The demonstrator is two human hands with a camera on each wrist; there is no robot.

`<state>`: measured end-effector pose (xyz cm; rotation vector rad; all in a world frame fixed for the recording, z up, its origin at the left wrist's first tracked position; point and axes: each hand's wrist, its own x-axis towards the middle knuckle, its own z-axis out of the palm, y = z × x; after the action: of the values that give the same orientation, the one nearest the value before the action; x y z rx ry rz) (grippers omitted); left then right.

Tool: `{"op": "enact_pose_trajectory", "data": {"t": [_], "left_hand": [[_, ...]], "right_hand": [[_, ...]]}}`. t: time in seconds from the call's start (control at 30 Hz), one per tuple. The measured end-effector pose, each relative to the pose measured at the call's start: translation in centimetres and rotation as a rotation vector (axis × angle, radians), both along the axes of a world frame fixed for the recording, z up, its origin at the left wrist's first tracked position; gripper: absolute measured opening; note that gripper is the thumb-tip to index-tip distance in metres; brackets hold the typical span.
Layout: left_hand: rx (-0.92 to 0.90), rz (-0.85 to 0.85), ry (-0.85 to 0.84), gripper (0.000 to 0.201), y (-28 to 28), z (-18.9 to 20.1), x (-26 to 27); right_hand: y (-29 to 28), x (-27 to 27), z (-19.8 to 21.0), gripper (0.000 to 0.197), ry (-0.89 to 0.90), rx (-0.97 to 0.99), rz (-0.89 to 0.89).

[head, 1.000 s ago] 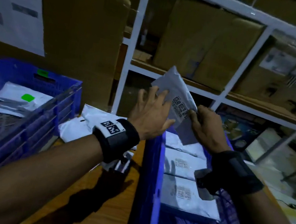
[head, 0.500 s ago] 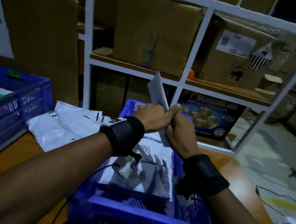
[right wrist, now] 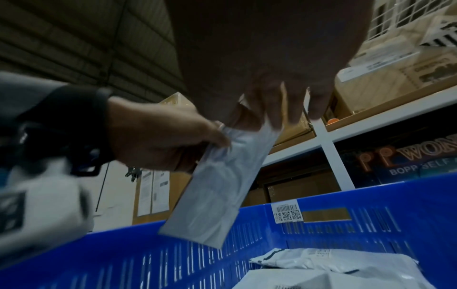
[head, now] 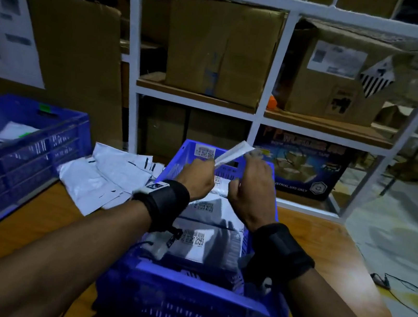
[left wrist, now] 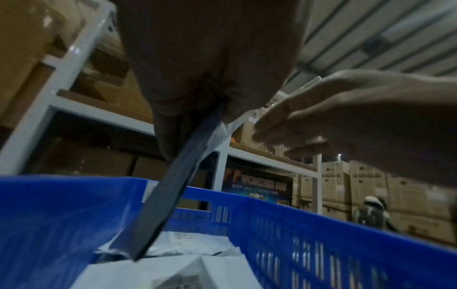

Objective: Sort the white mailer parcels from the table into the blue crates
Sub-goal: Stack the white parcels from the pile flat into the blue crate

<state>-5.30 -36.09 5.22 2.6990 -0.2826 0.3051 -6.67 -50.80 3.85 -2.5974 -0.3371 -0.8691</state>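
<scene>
A white mailer [head: 231, 154] hangs edge-on above the far end of the middle blue crate [head: 182, 283]. My left hand [head: 198, 177] pinches its lower left part between thumb and fingers; the left wrist view shows that pinch at the mailer [left wrist: 173, 185]. My right hand [head: 251, 176] is beside it with fingers extended, and the fingertips [right wrist: 277, 121] just reach the mailer's [right wrist: 217, 187] upper edge. Several labelled mailers [head: 206, 240] lie stacked inside this crate. A loose pile of white mailers [head: 106, 175] lies on the table to its left.
A second blue crate [head: 13, 143] stands at the left with a mailer inside. The wooden table [head: 27, 225] carries both crates. A white shelf rack [head: 260, 111] with cardboard boxes stands close behind. Cables [head: 401, 287] trail on the floor at the right.
The mailer went from flat and raised in both hands to edge-on and lower over the middle crate. My right hand loosened from gripping it to fingertips at its edge.
</scene>
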Motion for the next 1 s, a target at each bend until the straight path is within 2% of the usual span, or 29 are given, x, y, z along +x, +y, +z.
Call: {"op": "enact_pose_trajectory", "data": {"t": [0.07,0.23,0.3,0.4,0.5,0.63,0.77,0.87,1.0], "left_hand": [[0.082,-0.028,0.008,0.024,-0.1,-0.5,-0.6],[0.298,-0.111,0.020,0.033,-0.4,-2.2,-2.0],[0.401,-0.129,0.006,0.036,-0.1,-3.0,-2.0],[0.516,-0.167,0.004,0.051,0.2,-4.2,-1.5],[0.589,-0.215,0.049,0.060,0.4,-5.5,-0.8],[0.583,-0.285,0.188,0.055,0.6,-7.7,-0.2],[0.587,-0.285,0.416,0.063,1.0,-9.0,-0.3],[0.615,-0.316,0.549,0.076,1.3,-9.5,-0.6],[0.635,-0.384,0.615,0.085,0.9,-10.3,-1.1]], "right_hand": [[0.5,-0.2,0.4,0.071,-0.037,-0.067,-0.053],[1.8,-0.7,0.6,0.105,0.106,-0.203,-0.193],[1.8,-0.5,0.3,0.103,0.189,-0.356,-0.161],[1.8,0.0,-0.6,0.075,0.415,-0.620,-0.044],[1.9,0.6,-1.9,0.066,0.655,-0.637,0.038],[2.1,0.9,-3.8,0.058,0.772,-0.617,0.085],[2.5,1.2,-6.2,0.049,0.909,-0.677,0.086],[2.3,1.1,-7.9,0.063,1.070,-0.688,0.112],[2.4,0.8,-8.7,0.090,1.182,-0.650,0.110]]}}
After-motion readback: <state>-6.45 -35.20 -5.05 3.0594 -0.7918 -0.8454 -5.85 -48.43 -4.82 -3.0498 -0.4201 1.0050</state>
